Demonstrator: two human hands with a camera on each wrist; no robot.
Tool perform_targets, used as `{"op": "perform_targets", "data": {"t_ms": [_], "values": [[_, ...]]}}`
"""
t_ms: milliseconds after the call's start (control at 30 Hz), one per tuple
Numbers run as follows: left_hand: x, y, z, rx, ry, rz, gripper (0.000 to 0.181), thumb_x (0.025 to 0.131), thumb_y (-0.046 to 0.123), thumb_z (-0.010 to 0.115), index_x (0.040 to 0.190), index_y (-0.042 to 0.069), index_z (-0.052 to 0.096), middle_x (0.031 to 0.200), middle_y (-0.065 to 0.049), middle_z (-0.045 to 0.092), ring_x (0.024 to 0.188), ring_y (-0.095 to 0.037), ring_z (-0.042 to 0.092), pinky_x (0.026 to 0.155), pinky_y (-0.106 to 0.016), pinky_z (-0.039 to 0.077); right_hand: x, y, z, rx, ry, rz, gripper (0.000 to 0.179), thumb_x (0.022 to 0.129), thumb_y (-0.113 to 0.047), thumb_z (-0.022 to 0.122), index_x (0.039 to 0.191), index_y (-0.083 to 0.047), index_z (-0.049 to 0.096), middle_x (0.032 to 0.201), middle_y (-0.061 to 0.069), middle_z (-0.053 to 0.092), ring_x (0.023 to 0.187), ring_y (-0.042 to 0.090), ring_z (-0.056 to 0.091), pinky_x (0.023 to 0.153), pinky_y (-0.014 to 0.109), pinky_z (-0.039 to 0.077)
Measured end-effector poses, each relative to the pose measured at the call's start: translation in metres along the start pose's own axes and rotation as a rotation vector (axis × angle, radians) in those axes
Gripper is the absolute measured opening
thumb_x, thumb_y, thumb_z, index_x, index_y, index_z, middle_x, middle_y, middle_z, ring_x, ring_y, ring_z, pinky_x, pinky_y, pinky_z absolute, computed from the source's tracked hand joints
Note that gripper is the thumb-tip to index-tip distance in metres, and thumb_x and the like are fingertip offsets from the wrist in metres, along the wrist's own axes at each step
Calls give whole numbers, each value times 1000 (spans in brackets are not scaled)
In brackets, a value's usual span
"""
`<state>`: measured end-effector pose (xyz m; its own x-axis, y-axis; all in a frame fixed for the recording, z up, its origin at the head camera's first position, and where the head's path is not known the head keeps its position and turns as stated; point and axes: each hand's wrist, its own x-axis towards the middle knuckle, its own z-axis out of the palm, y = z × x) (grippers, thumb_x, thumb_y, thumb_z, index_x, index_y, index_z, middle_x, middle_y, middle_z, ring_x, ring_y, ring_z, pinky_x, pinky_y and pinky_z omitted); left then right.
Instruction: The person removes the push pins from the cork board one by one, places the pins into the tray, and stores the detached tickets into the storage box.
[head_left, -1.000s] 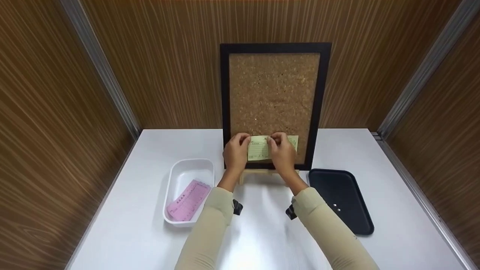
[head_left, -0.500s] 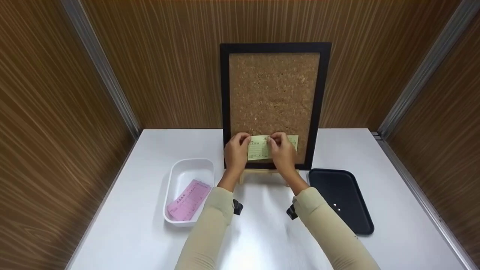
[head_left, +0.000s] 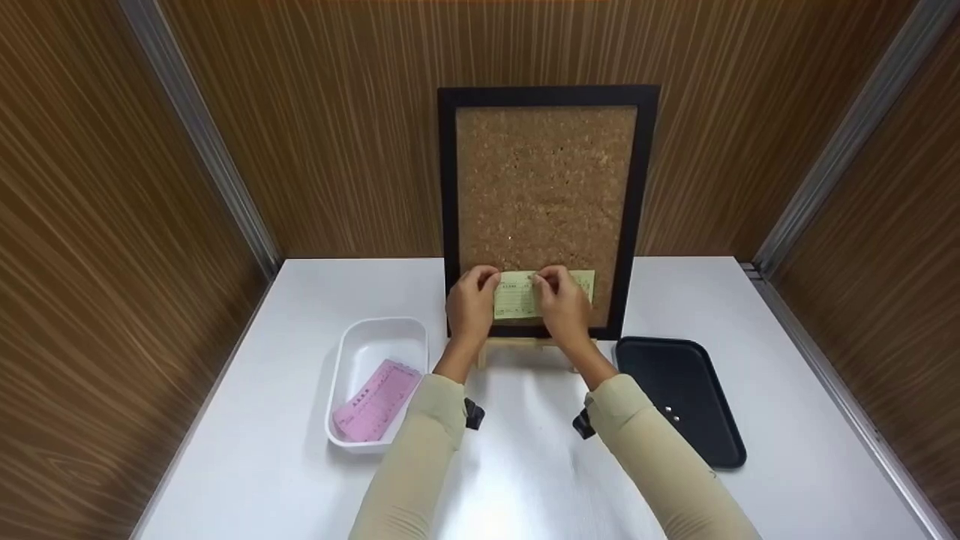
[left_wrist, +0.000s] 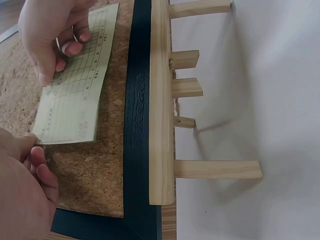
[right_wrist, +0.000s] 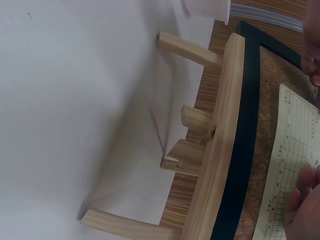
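A pale yellow printed form slip (head_left: 516, 300) lies against the lower part of the black-framed cork board (head_left: 547, 187). My left hand (head_left: 471, 306) pinches the slip's upper left corner between thumb and fingers. With curled fingers, my right hand (head_left: 567, 306) pinches at the slip's top edge near its middle and covers part of the print. In the left wrist view the slip (left_wrist: 75, 107) sits almost flat on the cork, its lower edge slightly lifted. Whether a pin is under the right fingertips is hidden.
The board stands on a small wooden easel (left_wrist: 162, 110). To the left, a white tray (head_left: 334, 390) holds pink printed slips (head_left: 379, 401). On the right a black tray (head_left: 675, 367) carries a few small shiny pieces (head_left: 673, 414). Wood-grain walls enclose the white table (head_left: 517, 480).
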<state>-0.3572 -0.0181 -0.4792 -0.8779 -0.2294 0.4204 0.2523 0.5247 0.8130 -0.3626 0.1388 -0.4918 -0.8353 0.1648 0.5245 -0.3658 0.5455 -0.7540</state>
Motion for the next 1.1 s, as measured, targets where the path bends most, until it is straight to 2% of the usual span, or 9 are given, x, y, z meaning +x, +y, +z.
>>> {"op": "perform_targets", "data": {"t_ms": [167,400,567,833,967,1100], "values": [[0,0,0,0,-3,9,14,96,26,68,101,15,75,97,1,74,89,-17,68,81,-38,52,-2,3,-1,44,-23,-10,14,98,-19,66,100,-5,65,89,8,69,80,17,61,72,28,46],[0,1,0,10,-15,19,14,97,28,67,101,17,75,98,2,74,90,-16,69,80,-39,52,-8,5,-6,110,-80,-39,12,99,-16,65,101,-5,64,87,7,66,74,15,56,64,23,44],[-3,0,-1,-14,-19,26,13,97,27,68,101,17,75,98,1,75,89,-17,69,80,-39,53,-13,6,-13,144,-105,-28,13,100,-19,63,103,-6,64,87,7,65,69,16,53,60,23,43],[-13,5,-8,-65,-44,24,13,96,27,69,99,15,75,95,0,75,88,-16,69,79,-38,53,-22,7,-35,132,-69,-81,14,99,-18,65,102,-4,66,85,7,66,63,15,55,55,21,44],[-23,8,-17,-89,-61,22,12,96,27,69,99,16,74,96,2,75,89,-14,69,78,-37,53,-28,8,-49,174,-68,-98,14,99,-14,64,102,-1,65,86,12,66,59,17,56,53,18,45],[-32,13,-25,-129,-77,42,12,96,26,69,99,16,74,95,2,75,87,-13,68,76,-35,53,-35,12,-65,225,-33,-87,12,97,-7,65,101,5,64,88,18,66,63,10,53,57,15,43]]}}
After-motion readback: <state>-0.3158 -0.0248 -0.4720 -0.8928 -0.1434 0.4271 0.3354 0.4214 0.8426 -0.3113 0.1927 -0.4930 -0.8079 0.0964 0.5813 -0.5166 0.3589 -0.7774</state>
